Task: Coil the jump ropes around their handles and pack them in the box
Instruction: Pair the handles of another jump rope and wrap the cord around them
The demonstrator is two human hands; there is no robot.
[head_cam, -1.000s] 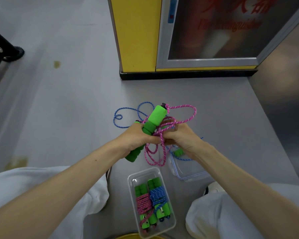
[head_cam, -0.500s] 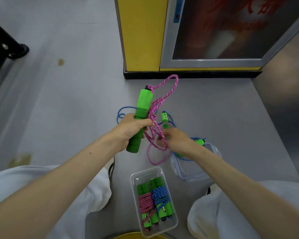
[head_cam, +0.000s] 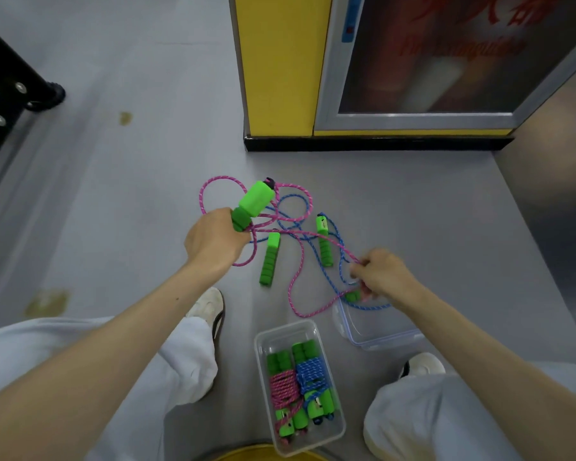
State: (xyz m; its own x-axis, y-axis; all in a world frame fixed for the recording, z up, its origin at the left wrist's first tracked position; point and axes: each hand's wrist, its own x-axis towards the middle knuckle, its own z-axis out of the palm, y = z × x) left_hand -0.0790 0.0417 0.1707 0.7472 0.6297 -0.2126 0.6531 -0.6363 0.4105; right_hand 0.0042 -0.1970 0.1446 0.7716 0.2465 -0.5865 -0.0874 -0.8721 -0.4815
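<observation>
My left hand (head_cam: 213, 241) grips a green foam handle (head_cam: 253, 204) of the pink jump rope (head_cam: 296, 287), whose loops hang around it. My right hand (head_cam: 379, 274) pinches the pink cord and holds another green handle (head_cam: 353, 296) at the lid's edge. A blue jump rope (head_cam: 330, 277) lies loose on the floor with two green handles (head_cam: 270, 257) (head_cam: 325, 241). The clear plastic box (head_cam: 263, 361) between my knees holds a coiled pink rope (head_cam: 281, 387) and a coiled blue rope (head_cam: 310, 371).
The box's clear lid (head_cam: 376, 334) lies on the grey floor under my right wrist. A yellow cabinet with a glass door (head_cam: 280, 78) stands ahead. A black metal frame (head_cam: 7, 94) is at far left. My shoes (head_cam: 210, 307) flank the box.
My hands have drawn apart: the right hand moved right and down along the pink cord, stretching it out. The left hand tilted the handle. Two green handles now show on the floor.
</observation>
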